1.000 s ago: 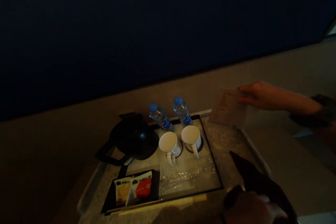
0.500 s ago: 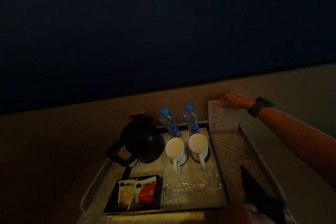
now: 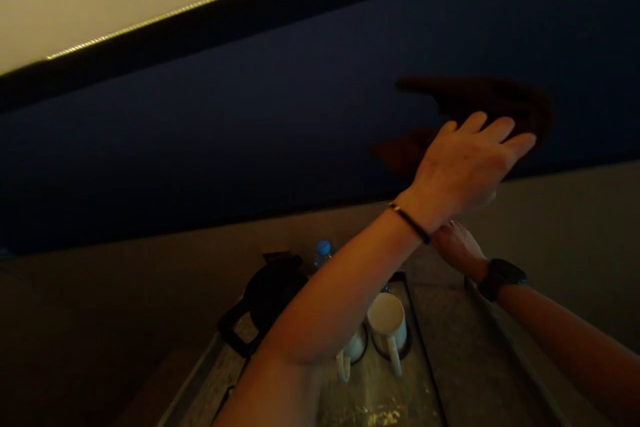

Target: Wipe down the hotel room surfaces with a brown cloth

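My left hand (image 3: 470,157), with a thin dark bracelet at the wrist, is raised in front of a dark blue glossy panel (image 3: 240,127). Its fingers are bent over a dark cloth (image 3: 493,97), which lies against or very close to the panel and is blurred. Reddish shapes beside the hand look like its reflection. Lower down, my right hand (image 3: 460,245), wearing a dark watch, is by the wall at the table's back edge. The left wrist covers its fingers, so what they hold is hidden. No printed card can be made out there.
Below my left forearm are a black kettle (image 3: 270,297), a blue-capped water bottle (image 3: 323,253) and two white mugs, one half covered and one in plain view (image 3: 387,320). They stand on a dark-edged tray (image 3: 370,393) on a stone-look tabletop (image 3: 465,340).
My left hand has come up from the bottom edge with the dark cloth to the panel. The printed card at my right hand is out of sight. The view has tilted upward.
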`<action>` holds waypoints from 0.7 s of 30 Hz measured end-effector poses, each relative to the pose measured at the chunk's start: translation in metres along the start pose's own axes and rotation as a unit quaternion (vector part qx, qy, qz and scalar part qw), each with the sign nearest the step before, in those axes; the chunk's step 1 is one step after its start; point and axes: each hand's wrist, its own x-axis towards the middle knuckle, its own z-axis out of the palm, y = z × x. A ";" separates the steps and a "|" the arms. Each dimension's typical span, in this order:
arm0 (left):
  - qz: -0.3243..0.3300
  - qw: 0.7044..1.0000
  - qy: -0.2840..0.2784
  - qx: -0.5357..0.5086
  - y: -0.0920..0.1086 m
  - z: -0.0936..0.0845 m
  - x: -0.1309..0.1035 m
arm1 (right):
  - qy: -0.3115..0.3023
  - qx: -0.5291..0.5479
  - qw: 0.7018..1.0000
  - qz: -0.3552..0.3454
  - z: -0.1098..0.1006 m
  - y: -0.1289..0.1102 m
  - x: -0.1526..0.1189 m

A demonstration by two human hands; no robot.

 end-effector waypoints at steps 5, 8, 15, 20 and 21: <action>-0.055 0.990 -0.115 0.053 -0.036 0.113 0.044 | 0.059 -0.072 0.996 -0.008 0.023 0.008 -0.007; -0.082 0.989 -0.117 0.032 -0.041 0.134 0.041 | 0.081 -0.082 0.993 -0.028 0.033 0.012 -0.020; -0.125 0.984 -0.112 0.066 -0.067 0.094 -0.025 | 0.117 -0.050 0.992 -0.019 0.037 0.008 -0.052; -0.168 0.973 -0.101 0.121 -0.113 0.059 -0.113 | 0.109 0.015 0.994 -0.007 0.056 -0.014 -0.072; -0.177 0.970 -0.103 0.133 -0.123 0.051 -0.130 | 0.113 0.032 0.993 -0.004 0.062 -0.019 -0.075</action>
